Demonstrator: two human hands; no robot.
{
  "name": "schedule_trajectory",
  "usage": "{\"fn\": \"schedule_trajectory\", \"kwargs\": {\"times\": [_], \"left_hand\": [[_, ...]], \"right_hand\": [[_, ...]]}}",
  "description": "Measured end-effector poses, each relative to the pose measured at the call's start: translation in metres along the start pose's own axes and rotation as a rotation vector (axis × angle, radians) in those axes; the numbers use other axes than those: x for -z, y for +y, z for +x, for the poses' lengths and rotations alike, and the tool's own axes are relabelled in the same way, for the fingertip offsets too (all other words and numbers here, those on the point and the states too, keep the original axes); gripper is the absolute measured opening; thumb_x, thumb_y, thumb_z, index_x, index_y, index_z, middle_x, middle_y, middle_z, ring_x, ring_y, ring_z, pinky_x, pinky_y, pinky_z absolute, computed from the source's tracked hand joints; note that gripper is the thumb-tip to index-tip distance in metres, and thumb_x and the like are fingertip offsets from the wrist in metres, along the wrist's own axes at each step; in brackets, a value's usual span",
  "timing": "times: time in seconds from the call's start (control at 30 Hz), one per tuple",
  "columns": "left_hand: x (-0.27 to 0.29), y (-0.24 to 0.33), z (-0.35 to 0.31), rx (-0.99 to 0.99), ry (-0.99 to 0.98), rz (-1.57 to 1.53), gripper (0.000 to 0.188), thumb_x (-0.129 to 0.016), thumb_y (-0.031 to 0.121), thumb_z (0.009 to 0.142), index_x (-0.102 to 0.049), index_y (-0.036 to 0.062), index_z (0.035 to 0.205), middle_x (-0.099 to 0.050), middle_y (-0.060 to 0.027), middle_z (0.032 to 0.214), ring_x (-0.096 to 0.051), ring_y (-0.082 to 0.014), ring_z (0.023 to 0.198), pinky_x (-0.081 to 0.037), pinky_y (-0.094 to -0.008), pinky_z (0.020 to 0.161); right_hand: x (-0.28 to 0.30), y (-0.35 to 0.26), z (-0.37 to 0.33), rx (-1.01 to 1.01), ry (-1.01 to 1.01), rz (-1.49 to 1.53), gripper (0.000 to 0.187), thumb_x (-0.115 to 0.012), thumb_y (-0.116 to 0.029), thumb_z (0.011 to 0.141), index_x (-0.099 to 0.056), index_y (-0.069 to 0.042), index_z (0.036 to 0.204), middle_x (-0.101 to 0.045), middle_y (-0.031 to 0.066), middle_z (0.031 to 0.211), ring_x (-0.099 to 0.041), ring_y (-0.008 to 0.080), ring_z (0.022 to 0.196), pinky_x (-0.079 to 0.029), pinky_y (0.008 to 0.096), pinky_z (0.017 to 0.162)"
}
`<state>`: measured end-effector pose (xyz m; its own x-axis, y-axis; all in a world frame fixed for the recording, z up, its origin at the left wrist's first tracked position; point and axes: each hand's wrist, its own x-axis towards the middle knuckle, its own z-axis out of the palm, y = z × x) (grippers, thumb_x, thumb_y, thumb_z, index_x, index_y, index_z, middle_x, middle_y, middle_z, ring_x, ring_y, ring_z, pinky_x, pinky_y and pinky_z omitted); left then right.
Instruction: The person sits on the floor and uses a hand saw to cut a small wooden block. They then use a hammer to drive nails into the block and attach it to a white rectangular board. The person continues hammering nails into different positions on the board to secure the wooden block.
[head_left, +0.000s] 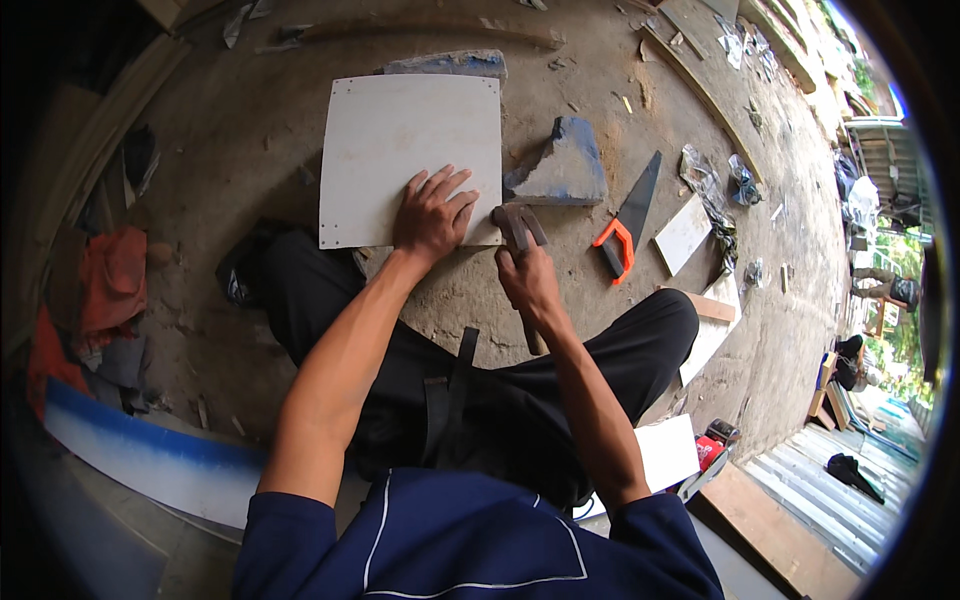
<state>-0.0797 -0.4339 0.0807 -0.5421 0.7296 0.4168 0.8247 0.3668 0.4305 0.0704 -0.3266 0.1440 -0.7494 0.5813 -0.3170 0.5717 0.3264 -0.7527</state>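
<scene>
At the far left, an orange cloth (113, 275) is seen heaped on the ground, with a curved blue and white strip (150, 455) laid below it. Further right, a square white panel (385, 135) is placed in front of the crossed legs, its upper edge set close to a long blue-stained block (450, 64). Small dark dots are shown at both upper corners and at the lower left one.

The left hand (435, 215) is laid on the panel's lower right part, palm down and fingers spread; nothing is grasped by it, and the panel's lower edge is crossed at the wrist. Just to its right, the panel's lower right corner is overlapped by the head of a hammer (522, 226); whether the two are in contact cannot be told. The hammer's handle is clenched in the right hand (528, 278), just below the head, and its end is left jutting out beneath the fist. The right hand itself is held just outside that corner.

Beyond the hammer, a broken concrete block (565, 170) is seen near the panel's right edge, followed by an orange-handled saw (640, 205) and a smaller white board (684, 236).
</scene>
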Motion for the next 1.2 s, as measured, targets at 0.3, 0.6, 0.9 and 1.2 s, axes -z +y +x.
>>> {"fn": "schedule_trajectory", "kwargs": {"times": [0.3, 0.6, 0.9, 1.2], "left_hand": [[0.003, 0.003, 0.002, -0.006, 0.0, 0.002, 0.018, -0.062, 0.022, 0.09, -0.071, 0.0159, 0.104, -0.061, -0.0033, 0.13, -0.051, -0.0243, 0.127, -0.032, -0.0466, 0.109], [0.001, 0.001, 0.003, -0.003, 0.016, -0.003, 0.018, -0.061, 0.022, 0.09, -0.071, 0.0167, 0.104, -0.061, -0.0028, 0.13, -0.051, -0.0244, 0.127, -0.032, -0.047, 0.109], [-0.002, -0.004, 0.003, -0.012, 0.05, 0.009, 0.017, -0.062, 0.024, 0.089, -0.072, 0.0171, 0.101, -0.062, -0.0019, 0.129, -0.053, -0.0227, 0.125, -0.033, -0.0461, 0.108], [0.0, -0.001, 0.002, -0.018, 0.053, 0.01, 0.015, -0.063, 0.022, 0.089, -0.072, 0.0168, 0.098, -0.063, -0.0015, 0.127, -0.053, -0.0233, 0.124, -0.032, -0.0452, 0.108]], "right_hand": [[-0.001, 0.015, -0.005, 0.158, 0.104, -0.023, 0.041, -0.056, -0.016, 0.086, -0.056, -0.003, 0.124, -0.063, 0.031, 0.088, -0.062, 0.0485, 0.084, -0.05, 0.0504, 0.073], [-0.004, 0.013, 0.002, 0.115, 0.09, -0.044, 0.033, -0.056, -0.016, 0.088, -0.058, -0.002, 0.118, -0.063, 0.0249, 0.08, -0.064, 0.0383, 0.074, -0.05, 0.0437, 0.069], [0.0, 0.003, 0.001, 0.057, 0.028, -0.089, 0.035, -0.056, -0.015, 0.087, -0.056, -0.003, 0.12, -0.064, 0.0249, 0.083, -0.064, 0.0393, 0.075, -0.05, 0.0437, 0.07], [-0.001, 0.011, -0.001, 0.129, 0.089, -0.027, 0.037, -0.055, -0.016, 0.085, -0.055, -0.001, 0.12, -0.062, 0.0297, 0.08, -0.062, 0.0469, 0.076, -0.049, 0.0484, 0.07]]}}
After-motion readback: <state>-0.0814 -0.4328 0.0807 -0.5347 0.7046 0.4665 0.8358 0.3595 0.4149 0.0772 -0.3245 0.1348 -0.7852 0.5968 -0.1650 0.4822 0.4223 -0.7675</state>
